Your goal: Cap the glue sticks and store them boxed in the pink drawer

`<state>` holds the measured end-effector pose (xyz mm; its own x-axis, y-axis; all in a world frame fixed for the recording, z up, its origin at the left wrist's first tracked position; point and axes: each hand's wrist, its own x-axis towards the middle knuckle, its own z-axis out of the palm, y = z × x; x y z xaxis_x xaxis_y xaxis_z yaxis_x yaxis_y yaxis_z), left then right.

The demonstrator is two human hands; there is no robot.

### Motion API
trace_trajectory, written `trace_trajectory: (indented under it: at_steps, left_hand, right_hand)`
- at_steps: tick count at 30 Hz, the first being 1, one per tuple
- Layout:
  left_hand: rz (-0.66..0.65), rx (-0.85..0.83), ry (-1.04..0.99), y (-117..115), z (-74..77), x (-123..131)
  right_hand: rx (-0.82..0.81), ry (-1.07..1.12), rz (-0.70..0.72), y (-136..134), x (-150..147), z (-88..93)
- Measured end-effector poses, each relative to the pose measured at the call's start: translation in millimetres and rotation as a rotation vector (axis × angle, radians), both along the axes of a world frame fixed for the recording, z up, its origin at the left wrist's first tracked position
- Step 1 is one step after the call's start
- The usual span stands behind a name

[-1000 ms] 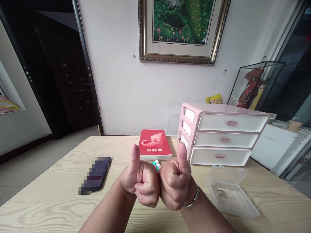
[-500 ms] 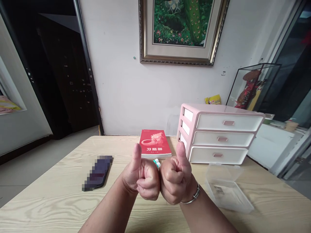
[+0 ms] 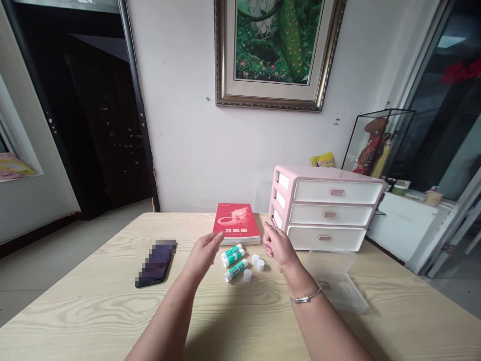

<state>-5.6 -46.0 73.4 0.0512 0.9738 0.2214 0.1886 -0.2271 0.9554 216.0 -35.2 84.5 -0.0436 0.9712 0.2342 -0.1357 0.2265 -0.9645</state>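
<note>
Green tubes [image 3: 236, 271]: three, with white ends, lying slantwise on the wooden table [image 3: 93, 311] between the two hands; the farther two lie side by side, the third is nearer the person.
White caps [image 3: 247, 275]: three, right of the tubes; two sit close together, the third is just beside the nearest tube.
Left hand [image 3: 203, 254]: left of the tubes, back toward the camera, thumb and fingers pointing at the near left corner of the book; palm side hidden, so I cannot tell whether the grip is clenched or released.
Right hand [image 3: 278, 246]: beyond the caps, between the book and the drawers in this view; fingers bent inward, but how tightly I cannot tell.
Bracelet [image 3: 306, 299]: silver, around the right wrist.
Red book [image 3: 236, 221]: flat on the table beyond the tubes, near the wall [image 3: 188, 160].
Drawers [image 3: 326, 214]: pink and white, three tiers, all closed, right of the book.
Clear box [image 3: 347, 291]: right of the right wrist, lid open, partly hidden by the forearm.
Phone [image 3: 157, 263]: dark, left of the left hand, well apart from it, its surface pixelated.
Framed picture [image 3: 278, 50]: peacock and flowers, on the wall.
</note>
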Motion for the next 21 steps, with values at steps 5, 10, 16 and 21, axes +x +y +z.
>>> trace_trajectory:
  at_steps: [5,10,16,21]
  left_hand:
    - [0.307,0.082,0.691,2.4,-24.5,3.5]
    - [0.122,0.184,0.905,-10.0,-54.0,28.7]
    - [0.118,0.226,1.080,-14.3,-69.8,41.2]
    - [0.081,0.180,1.141,-8.1,-66.3,43.3]
  right_hand:
    - [0.212,-0.638,-0.531,11.8,17.4,-32.4]
    - [0.251,-0.896,-0.379,0.2,16.5,-64.6]
    - [0.241,-1.014,-0.179,-16.3,6.5,-72.4]
    - [0.211,-1.149,-0.115,-18.9,-4.0,-76.3]
